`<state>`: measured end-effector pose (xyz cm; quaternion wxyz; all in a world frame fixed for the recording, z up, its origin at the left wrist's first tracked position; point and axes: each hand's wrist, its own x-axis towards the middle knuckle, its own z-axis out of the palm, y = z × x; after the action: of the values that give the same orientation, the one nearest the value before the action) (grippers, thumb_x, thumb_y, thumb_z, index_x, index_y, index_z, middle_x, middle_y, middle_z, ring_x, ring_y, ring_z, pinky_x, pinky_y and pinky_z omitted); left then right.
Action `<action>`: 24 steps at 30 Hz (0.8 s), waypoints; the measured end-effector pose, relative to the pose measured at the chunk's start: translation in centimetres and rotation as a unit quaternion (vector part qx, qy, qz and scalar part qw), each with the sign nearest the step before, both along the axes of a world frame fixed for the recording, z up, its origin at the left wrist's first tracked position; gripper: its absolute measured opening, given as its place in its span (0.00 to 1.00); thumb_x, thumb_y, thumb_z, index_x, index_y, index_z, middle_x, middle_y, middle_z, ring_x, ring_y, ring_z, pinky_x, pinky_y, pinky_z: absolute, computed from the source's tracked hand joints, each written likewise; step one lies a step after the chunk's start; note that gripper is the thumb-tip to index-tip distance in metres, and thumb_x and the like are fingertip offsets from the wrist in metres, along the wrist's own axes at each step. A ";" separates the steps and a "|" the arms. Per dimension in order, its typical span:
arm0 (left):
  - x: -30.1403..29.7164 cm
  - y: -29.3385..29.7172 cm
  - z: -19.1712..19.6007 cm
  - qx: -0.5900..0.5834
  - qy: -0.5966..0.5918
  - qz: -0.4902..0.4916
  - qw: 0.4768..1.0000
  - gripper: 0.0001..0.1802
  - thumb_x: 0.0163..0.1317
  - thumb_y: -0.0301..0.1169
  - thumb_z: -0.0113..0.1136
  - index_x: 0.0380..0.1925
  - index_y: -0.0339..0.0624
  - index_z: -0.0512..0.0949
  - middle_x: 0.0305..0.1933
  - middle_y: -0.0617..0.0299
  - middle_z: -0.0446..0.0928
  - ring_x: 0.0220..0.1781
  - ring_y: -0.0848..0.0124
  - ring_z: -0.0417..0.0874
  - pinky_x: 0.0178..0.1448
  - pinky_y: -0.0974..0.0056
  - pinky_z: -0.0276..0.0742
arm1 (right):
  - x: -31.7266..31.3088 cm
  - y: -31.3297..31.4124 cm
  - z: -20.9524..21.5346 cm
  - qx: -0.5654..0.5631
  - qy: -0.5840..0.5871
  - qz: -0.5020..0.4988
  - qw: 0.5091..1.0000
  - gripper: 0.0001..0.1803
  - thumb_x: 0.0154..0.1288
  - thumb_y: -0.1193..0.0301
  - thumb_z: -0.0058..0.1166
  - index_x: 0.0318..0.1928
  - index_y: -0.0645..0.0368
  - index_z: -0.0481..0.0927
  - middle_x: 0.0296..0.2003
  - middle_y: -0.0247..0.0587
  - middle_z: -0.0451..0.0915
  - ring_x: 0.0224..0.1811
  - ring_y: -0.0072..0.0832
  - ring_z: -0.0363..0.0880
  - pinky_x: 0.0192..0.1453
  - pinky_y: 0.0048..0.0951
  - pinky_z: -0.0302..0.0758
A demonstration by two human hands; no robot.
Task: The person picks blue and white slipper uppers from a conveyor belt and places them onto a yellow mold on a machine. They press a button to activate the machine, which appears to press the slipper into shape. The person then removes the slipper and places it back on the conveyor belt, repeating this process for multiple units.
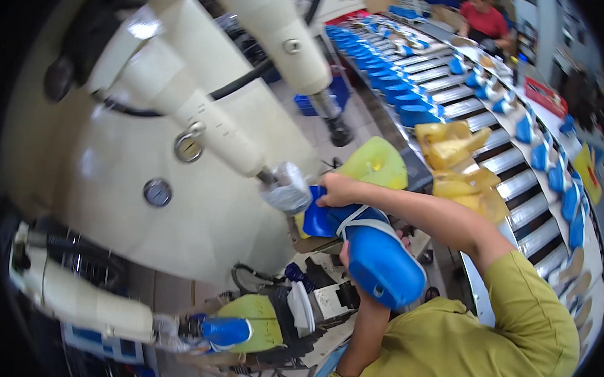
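Note:
A large blue shoe last (387, 268) with white straps (364, 225) around it is held in front of my body. My left hand (345, 255) clasps it from below, its thumb on one side and fingertips on the other. My right hand (339, 189) reaches across above it, fingers closed on the edge of a curved blue piece (322, 216). Whether that piece belongs to the last is hard to make out. Right beside those fingers is a plastic-wrapped machine head (287, 188). A yellow-green pad (377, 161) lies just beyond my right hand.
A big cream machine (220, 205) with gauges fills the left. At its lower station, another blue last (226, 331) rests by a yellow-green pad. On the right, a roller conveyor (483, 122) carries several blue lasts and yellow moulded pieces (452, 144). A person in red (484, 22) is at the far end.

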<state>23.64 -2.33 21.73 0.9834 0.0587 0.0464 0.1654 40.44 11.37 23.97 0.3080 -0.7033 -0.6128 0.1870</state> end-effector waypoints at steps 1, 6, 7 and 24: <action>-0.4 -1.1 0.8 -0.056 -0.091 -0.047 0.993 0.51 0.63 0.68 0.42 0.67 0.30 0.61 0.63 0.38 0.70 0.58 0.46 0.77 0.66 0.46 0.73 | 0.3 -1.0 0.6 0.001 0.005 -0.041 0.999 0.19 0.60 0.59 0.62 0.40 0.65 0.84 0.40 0.60 0.84 0.45 0.51 0.84 0.50 0.47 0.79; 0.2 -4.6 -0.3 -0.173 0.011 -0.165 0.971 0.50 0.61 0.67 0.51 0.68 0.34 0.60 0.62 0.32 0.69 0.60 0.46 0.73 0.59 0.46 0.78 | 5.7 -13.7 6.6 0.100 -0.048 -0.262 0.959 0.13 0.65 0.65 0.58 0.44 0.61 0.82 0.36 0.56 0.83 0.40 0.51 0.83 0.44 0.46 0.77; 0.4 -5.0 -1.4 -0.176 -0.001 -0.210 0.962 0.51 0.61 0.67 0.51 0.68 0.33 0.60 0.62 0.31 0.69 0.60 0.46 0.73 0.58 0.47 0.79 | 6.8 -17.7 6.7 0.203 -0.028 -0.289 0.935 0.12 0.66 0.66 0.57 0.44 0.61 0.81 0.35 0.54 0.84 0.38 0.46 0.84 0.44 0.43 0.78; 14.5 -14.6 -7.3 0.130 0.141 -0.423 0.885 0.39 0.68 0.57 0.40 0.66 0.35 0.65 0.60 0.40 0.74 0.57 0.48 0.79 0.63 0.45 0.74 | 0.6 -50.7 -26.1 -0.114 0.106 -0.768 0.621 0.32 0.61 0.55 0.63 0.61 0.60 0.72 0.53 0.59 0.74 0.59 0.52 0.73 0.60 0.49 0.73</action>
<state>38.10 -16.89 14.38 0.9266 0.2224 0.1335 -0.2722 41.09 -39.30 -2.17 0.3194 -0.9229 0.2137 0.0240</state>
